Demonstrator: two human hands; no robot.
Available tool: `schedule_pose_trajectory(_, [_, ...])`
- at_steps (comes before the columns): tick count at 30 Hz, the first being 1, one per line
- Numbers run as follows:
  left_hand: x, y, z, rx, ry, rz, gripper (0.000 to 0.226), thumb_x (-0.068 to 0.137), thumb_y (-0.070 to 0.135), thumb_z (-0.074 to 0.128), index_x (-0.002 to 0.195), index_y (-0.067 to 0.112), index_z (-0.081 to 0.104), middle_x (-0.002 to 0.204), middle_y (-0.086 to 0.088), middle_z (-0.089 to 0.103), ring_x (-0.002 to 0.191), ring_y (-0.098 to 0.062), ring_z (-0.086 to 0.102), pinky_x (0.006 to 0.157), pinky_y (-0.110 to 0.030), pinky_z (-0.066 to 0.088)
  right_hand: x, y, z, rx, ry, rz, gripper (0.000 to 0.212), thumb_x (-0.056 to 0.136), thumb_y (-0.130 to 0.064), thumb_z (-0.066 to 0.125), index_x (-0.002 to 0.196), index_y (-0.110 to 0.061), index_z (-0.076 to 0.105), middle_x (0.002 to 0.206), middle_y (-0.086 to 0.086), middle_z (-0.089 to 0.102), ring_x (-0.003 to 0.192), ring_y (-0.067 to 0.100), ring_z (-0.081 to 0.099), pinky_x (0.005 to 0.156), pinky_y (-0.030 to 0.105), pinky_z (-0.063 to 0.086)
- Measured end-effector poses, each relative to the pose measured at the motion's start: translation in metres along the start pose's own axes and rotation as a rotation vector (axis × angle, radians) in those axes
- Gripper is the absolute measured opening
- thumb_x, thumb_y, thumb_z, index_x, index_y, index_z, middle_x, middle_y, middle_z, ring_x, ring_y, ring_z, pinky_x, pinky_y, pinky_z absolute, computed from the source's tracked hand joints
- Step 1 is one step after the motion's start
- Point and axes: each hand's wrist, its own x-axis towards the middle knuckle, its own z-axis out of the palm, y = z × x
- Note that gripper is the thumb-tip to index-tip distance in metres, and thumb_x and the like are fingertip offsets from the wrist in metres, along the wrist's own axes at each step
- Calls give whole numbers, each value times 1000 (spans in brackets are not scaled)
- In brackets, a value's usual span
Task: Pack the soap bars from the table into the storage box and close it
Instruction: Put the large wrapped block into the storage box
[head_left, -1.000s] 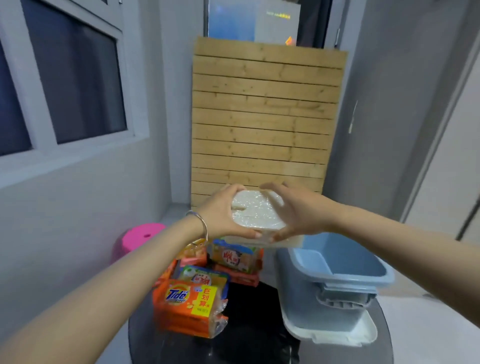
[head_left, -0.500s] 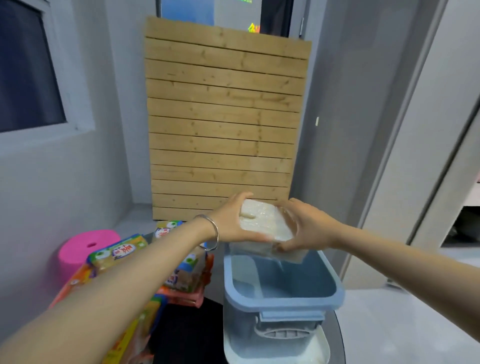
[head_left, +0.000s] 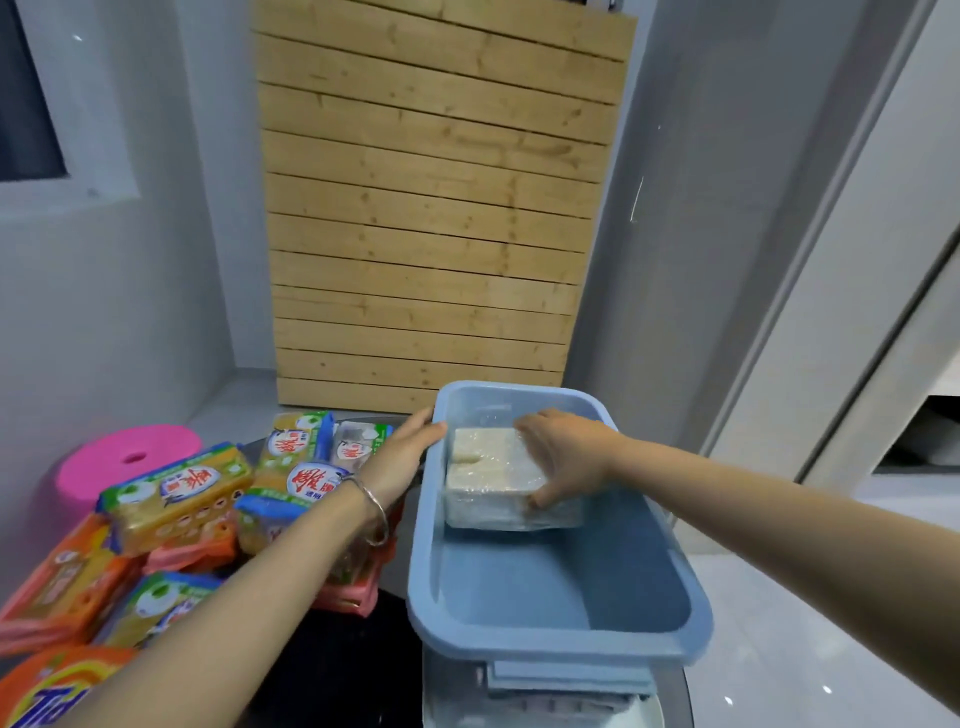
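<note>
Right hand (head_left: 566, 454) down inside the blue storage box (head_left: 550, 636), fingers spread over the top and thumb hooked on the near edge of a clear-wrapped block of pale soap bars (head_left: 493, 480), gripping it. Block sitting in the far left corner of the box, directly under that hand, pressed close to the left wall; whether resting on the floor of the box or just above it, impossible to tell. Left hand (head_left: 400, 457) just outside the box, to the left of the right hand, fingers extended and fairly flat, fingertips touching the outer left rim near the far corner, holding nothing. Thin metal bangle (head_left: 375, 512) on the left wrist. Nearer part of the box, on the body side of the right hand, bare blue floor. White lid (head_left: 647, 714) lying flat beneath the box, only its near edge showing. Left of the left hand and under the left forearm, a heap of wrapped soap packs (head_left: 179, 491) in yellow, green and orange on the dark surface (head_left: 332, 670), overlapping one another at odd angles. Orange Tide pack (head_left: 47, 686) nearest the body, at the bottom left corner. Pink stool (head_left: 127, 457) beyond the heap, further left of the left hand. Slatted wooden panel (head_left: 431, 208) leaning upright against the wall, beyond both hands.
</note>
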Motion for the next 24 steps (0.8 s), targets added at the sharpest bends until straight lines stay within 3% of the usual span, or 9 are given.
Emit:
schedule_pose_trajectory(2, [1, -2, -3, 11, -14, 26, 36, 96, 17, 41, 132, 18, 46, 111, 7, 56, 85, 5, 53, 57, 0, 45, 13, -1, 8, -19, -61, 25, 87, 62, -46, 79, 134, -17, 39, 129, 4, 49, 120, 26, 49, 99, 40, 44])
schedule_pose_trajectory(4, [0, -1, -5, 28, -12, 30, 39, 96, 19, 42, 135, 17, 44, 114, 8, 55, 89, 3, 53, 57, 3, 42, 23, -4, 15, -44, -120, 35, 90, 61, -43, 81, 136, -17, 38, 130, 5, 47, 121, 25, 49, 98, 37, 44])
schedule_pose_trajectory(8, [-1, -1, -5, 36, -25, 37, 38, 96, 19, 41, 134, 15, 45, 125, -2, 56, 103, -10, 53, 72, -9, 43, 34, -8, 31, -58, -193, 36, 97, 60, -41, 84, 138, -16, 33, 133, 7, 44, 122, 27, 48, 99, 38, 44])
schedule_pose_trajectory(15, [-1, -3, -6, 25, -23, 37, 42, 96, 24, 42, 138, 20, 41, 128, 1, 54, 116, -15, 51, 96, -27, 38, 32, -8, 43, -59, -239, 40, 105, 58, -42, 86, 141, -16, 26, 139, 6, 40, 128, 27, 42, 104, 40, 40])
schedule_pose_trajectory(21, [-7, -7, -2, -47, 10, 38, 43, 95, 31, 44, 137, 23, 43, 122, 6, 59, 109, -11, 56, 92, -22, 44, 27, -11, 46, -97, -202, 37, 105, 58, -43, 85, 140, -12, 27, 140, 9, 40, 129, 29, 41, 103, 41, 41])
schedule_pose_trajectory(24, [-11, -7, 3, -90, 60, 40, 38, 95, 33, 44, 130, 20, 50, 104, 12, 64, 89, 1, 59, 64, -5, 48, 23, -10, 34, -16, -199, 42, 107, 59, -44, 85, 143, -19, 24, 143, 4, 37, 133, 26, 39, 107, 42, 38])
